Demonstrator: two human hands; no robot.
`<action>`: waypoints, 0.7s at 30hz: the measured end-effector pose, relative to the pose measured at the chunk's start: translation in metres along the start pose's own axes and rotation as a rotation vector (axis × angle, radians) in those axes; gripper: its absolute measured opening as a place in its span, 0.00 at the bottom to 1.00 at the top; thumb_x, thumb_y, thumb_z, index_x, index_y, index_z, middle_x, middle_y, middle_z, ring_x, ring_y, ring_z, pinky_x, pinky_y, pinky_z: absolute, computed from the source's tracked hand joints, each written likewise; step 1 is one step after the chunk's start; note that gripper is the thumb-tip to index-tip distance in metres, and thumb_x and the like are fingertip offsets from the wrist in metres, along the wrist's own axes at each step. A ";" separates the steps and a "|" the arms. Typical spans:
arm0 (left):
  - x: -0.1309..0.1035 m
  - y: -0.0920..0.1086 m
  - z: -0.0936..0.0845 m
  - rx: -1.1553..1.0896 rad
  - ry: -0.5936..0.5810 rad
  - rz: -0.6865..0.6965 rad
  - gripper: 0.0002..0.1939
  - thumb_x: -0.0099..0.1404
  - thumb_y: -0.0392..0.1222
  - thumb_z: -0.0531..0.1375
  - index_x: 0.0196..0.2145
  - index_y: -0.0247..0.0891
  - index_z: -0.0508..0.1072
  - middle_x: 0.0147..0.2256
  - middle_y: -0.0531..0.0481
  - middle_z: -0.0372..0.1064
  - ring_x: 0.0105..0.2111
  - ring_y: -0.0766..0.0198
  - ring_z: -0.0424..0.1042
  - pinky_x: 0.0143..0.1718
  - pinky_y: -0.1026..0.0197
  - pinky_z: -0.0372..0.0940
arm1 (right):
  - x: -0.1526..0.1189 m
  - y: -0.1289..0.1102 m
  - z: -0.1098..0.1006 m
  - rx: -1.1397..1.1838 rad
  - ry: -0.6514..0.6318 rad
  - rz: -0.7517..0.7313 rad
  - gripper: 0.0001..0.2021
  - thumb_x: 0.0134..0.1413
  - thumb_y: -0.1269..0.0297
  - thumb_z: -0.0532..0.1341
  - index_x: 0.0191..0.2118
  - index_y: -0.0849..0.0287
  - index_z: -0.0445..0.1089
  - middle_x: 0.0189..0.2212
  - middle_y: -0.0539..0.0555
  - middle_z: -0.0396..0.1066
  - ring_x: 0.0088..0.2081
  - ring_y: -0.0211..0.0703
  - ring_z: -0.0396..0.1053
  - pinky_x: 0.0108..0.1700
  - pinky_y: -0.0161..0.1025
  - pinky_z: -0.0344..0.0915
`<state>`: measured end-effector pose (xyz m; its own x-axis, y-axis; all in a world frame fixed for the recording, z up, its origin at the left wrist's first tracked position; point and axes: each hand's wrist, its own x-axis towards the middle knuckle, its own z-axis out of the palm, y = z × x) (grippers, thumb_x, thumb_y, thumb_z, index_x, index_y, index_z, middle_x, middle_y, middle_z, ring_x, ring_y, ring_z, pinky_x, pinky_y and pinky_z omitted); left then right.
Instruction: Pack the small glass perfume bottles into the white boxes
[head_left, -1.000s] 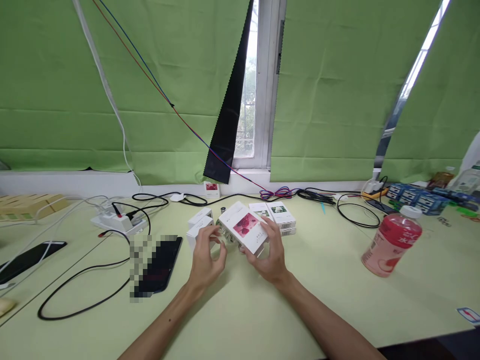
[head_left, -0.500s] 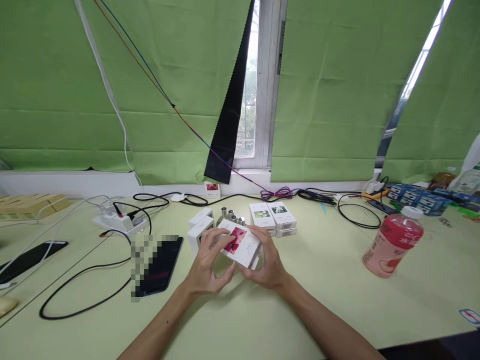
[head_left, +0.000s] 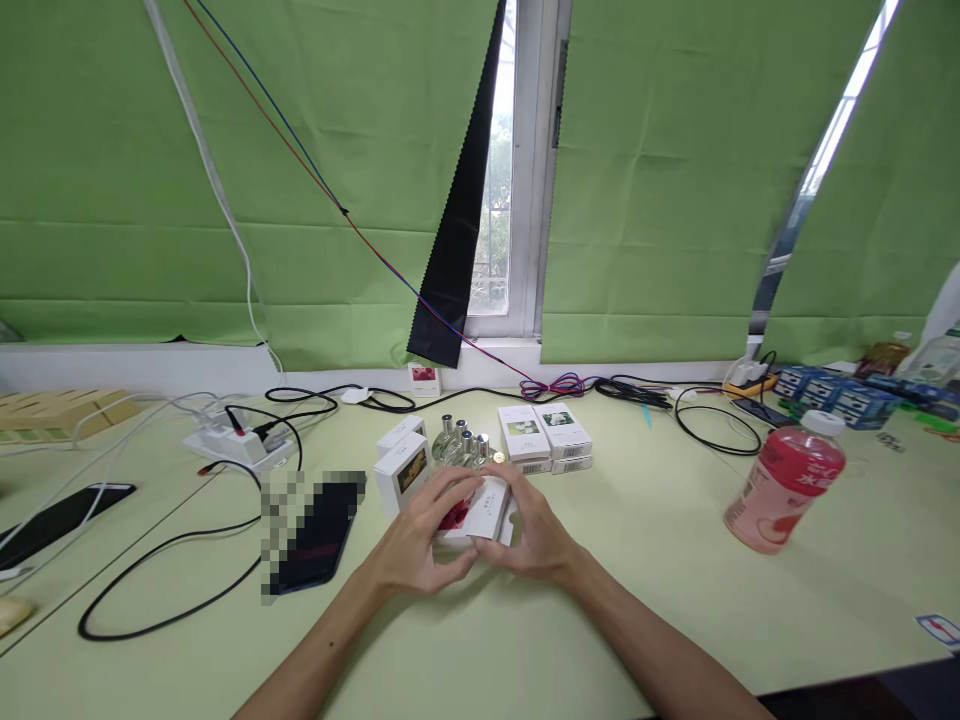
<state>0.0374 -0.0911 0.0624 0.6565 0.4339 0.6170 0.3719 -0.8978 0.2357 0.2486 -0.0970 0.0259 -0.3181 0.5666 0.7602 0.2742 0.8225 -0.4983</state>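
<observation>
White cardboard box with a red-flower picture (head_left: 489, 508) lies between the person's hands low over the pale green table (head_left: 600, 620), the left hand (head_left: 418, 540) gripping its left part and the right hand (head_left: 538, 535) its right end, where a flap seems to stand open, though fingers partly hide it. Small silver-capped clear glass bottles (head_left: 466, 450) stand just beyond.
</observation>
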 end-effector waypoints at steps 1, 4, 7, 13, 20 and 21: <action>0.000 0.000 0.001 -0.004 -0.026 -0.021 0.36 0.60 0.40 0.61 0.65 0.44 0.57 0.59 0.37 0.61 0.58 0.45 0.64 0.56 0.41 0.65 | 0.000 0.000 0.000 0.010 -0.011 0.006 0.36 0.51 0.57 0.66 0.64 0.54 0.53 0.56 0.60 0.67 0.54 0.53 0.70 0.54 0.49 0.70; -0.001 0.002 0.002 -0.029 -0.091 -0.076 0.39 0.60 0.39 0.60 0.67 0.47 0.53 0.63 0.38 0.57 0.59 0.46 0.65 0.57 0.42 0.65 | 0.000 -0.002 -0.001 0.033 -0.045 0.030 0.37 0.51 0.57 0.66 0.65 0.54 0.53 0.57 0.60 0.67 0.55 0.53 0.69 0.56 0.50 0.69; -0.001 0.003 0.002 -0.042 -0.134 -0.131 0.40 0.61 0.39 0.60 0.68 0.51 0.51 0.64 0.41 0.55 0.58 0.46 0.66 0.56 0.43 0.66 | 0.002 -0.004 -0.003 0.077 -0.069 0.059 0.36 0.51 0.58 0.66 0.65 0.53 0.54 0.58 0.60 0.66 0.56 0.53 0.68 0.57 0.50 0.67; -0.002 0.002 0.004 -0.018 -0.176 -0.187 0.43 0.61 0.38 0.60 0.69 0.55 0.48 0.66 0.43 0.52 0.56 0.47 0.68 0.54 0.44 0.67 | 0.006 -0.007 -0.004 0.134 -0.075 0.061 0.36 0.51 0.62 0.67 0.64 0.52 0.55 0.57 0.58 0.64 0.56 0.52 0.66 0.58 0.50 0.65; 0.000 0.005 0.002 -0.044 -0.198 -0.194 0.42 0.62 0.37 0.59 0.69 0.57 0.48 0.66 0.44 0.50 0.55 0.50 0.68 0.54 0.46 0.67 | 0.006 -0.007 -0.004 0.101 -0.070 0.064 0.35 0.51 0.62 0.66 0.64 0.53 0.55 0.56 0.59 0.64 0.56 0.53 0.65 0.58 0.51 0.65; 0.000 0.005 0.002 -0.047 -0.197 -0.194 0.41 0.63 0.37 0.59 0.69 0.58 0.49 0.66 0.45 0.50 0.54 0.51 0.68 0.54 0.46 0.67 | 0.006 -0.006 -0.004 0.092 -0.064 0.064 0.35 0.51 0.62 0.66 0.64 0.53 0.54 0.57 0.60 0.63 0.56 0.54 0.64 0.58 0.52 0.65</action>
<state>0.0408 -0.0958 0.0619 0.6922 0.6005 0.4004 0.4756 -0.7968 0.3728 0.2487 -0.0991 0.0348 -0.3610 0.6174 0.6989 0.2120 0.7842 -0.5832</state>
